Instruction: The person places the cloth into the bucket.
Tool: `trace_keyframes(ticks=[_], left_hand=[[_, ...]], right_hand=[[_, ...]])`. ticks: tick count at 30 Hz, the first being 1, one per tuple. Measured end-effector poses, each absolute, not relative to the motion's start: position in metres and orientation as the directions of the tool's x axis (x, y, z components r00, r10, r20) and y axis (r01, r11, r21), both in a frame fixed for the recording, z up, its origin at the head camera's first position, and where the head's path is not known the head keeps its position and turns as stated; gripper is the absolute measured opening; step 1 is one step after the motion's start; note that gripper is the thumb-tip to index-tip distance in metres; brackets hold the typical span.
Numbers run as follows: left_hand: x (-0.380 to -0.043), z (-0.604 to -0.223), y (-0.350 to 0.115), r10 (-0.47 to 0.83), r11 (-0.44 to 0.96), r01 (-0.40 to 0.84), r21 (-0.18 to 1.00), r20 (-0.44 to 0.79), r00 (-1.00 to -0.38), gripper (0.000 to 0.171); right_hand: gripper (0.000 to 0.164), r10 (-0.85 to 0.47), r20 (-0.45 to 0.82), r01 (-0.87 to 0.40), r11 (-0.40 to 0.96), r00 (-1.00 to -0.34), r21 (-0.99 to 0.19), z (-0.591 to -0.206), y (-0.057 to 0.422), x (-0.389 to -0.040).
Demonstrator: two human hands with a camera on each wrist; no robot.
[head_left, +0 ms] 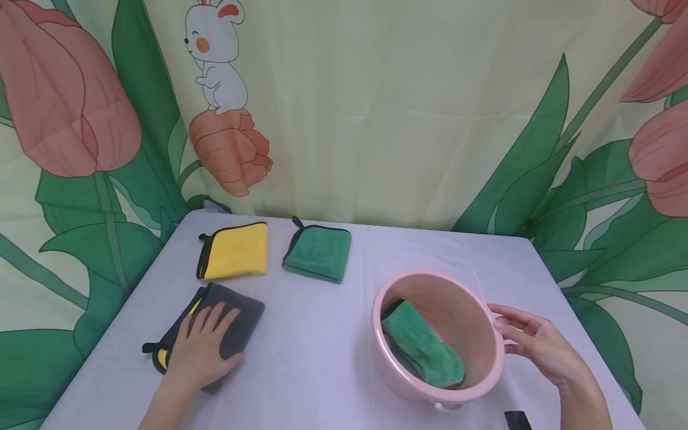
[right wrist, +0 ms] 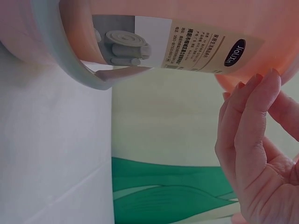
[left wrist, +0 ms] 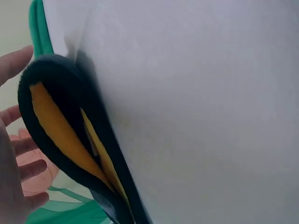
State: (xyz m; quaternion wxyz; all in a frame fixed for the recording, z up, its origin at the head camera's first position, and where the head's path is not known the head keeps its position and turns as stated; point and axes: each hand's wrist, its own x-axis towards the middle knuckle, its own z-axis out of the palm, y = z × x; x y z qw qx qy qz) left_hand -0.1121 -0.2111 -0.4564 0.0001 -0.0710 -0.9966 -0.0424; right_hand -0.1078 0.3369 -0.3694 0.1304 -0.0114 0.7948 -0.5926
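Note:
My left hand [head_left: 201, 352] lies with fingers spread on a folded dark grey cloth [head_left: 242, 316] at the left of the table. In the left wrist view, yellow lining shows inside the fold of this cloth [left wrist: 60, 135]. A pink bucket [head_left: 395, 370] stands right of centre, holding a folded green cloth [head_left: 424, 343]. Beside its right rim, my right hand [head_left: 537, 343] touches the outside with its fingertips; no finger shows inside the bucket. The right wrist view shows those fingers [right wrist: 250, 121] near the rim, slightly bent, beyond the bucket's printed label [right wrist: 201, 46].
Behind the grey cloth lie a folded yellow cloth [head_left: 239, 251] and a folded green cloth [head_left: 319, 254], both with black edging. A black strip [head_left: 517, 420] sits at the front edge. A printed curtain [head_left: 365, 119] hangs behind the white-covered table [head_left: 312, 358].

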Motion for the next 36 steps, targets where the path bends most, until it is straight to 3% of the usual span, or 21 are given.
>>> trace_keyframes(ticks=[11,23,36], left_hand=[[-0.112,-0.463,-0.225,0.140,0.986,0.138,0.091,-0.019,-0.990,0.086],[-0.116,-0.470,-0.226,0.126,0.986,0.109,0.125,-0.143,-0.982,0.084],[-0.125,-0.481,-0.223,0.176,0.983,0.173,0.064,-0.045,-0.983,0.069]], right_hand=[[0.034,-0.179,-0.185,0.128,0.290,-0.966,-0.948,-0.370,0.336,-0.107],[0.031,-0.158,-0.195,0.137,0.319,-0.968,-0.938,-0.370,0.336,-0.108],[0.031,-0.155,-0.192,0.133,0.325,-0.969,-0.936,-0.371,0.335,-0.106]])
